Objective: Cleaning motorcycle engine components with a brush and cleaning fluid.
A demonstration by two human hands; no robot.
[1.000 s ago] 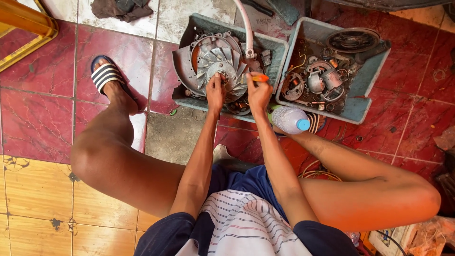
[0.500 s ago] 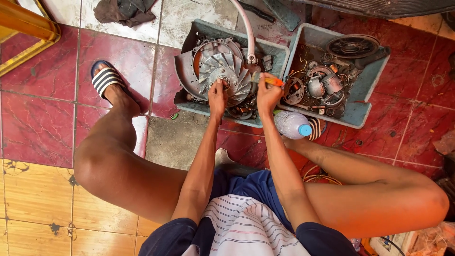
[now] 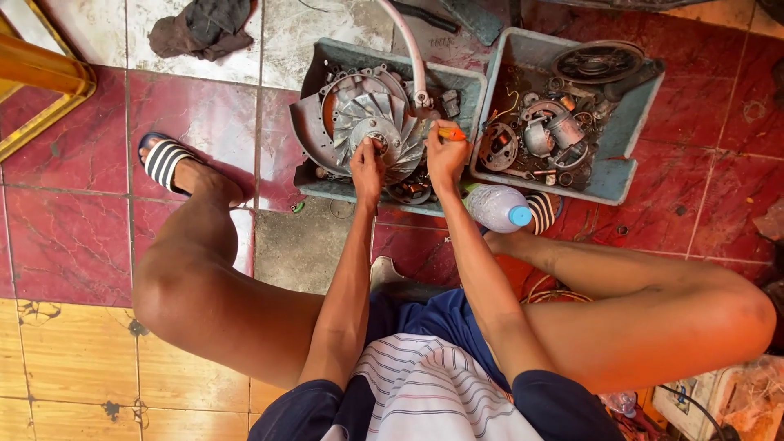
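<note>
A grey metal fan wheel with curved blades [image 3: 377, 114] lies in a blue-grey plastic tray [image 3: 327, 59] on the tiled floor. My left hand [image 3: 367, 166] rests on the wheel's hub, fingers pinched at its centre. My right hand [image 3: 445, 151] is closed around an orange-handled tool [image 3: 451, 132], held at the wheel's right edge. A pale hose [image 3: 411, 51] curves down into the tray beside that hand.
A second blue-grey tray [image 3: 633, 122] on the right holds several engine parts and a dark round cover. A plastic bottle with a blue cap [image 3: 500, 207] lies by my right foot. A dark rag [image 3: 204, 26] lies at the back, a yellow frame [image 3: 41, 82] at the left.
The view has shifted slightly; both hands stay on the fan wheel, with the right hand and its orange tool a little lower against the wheel's edge.
</note>
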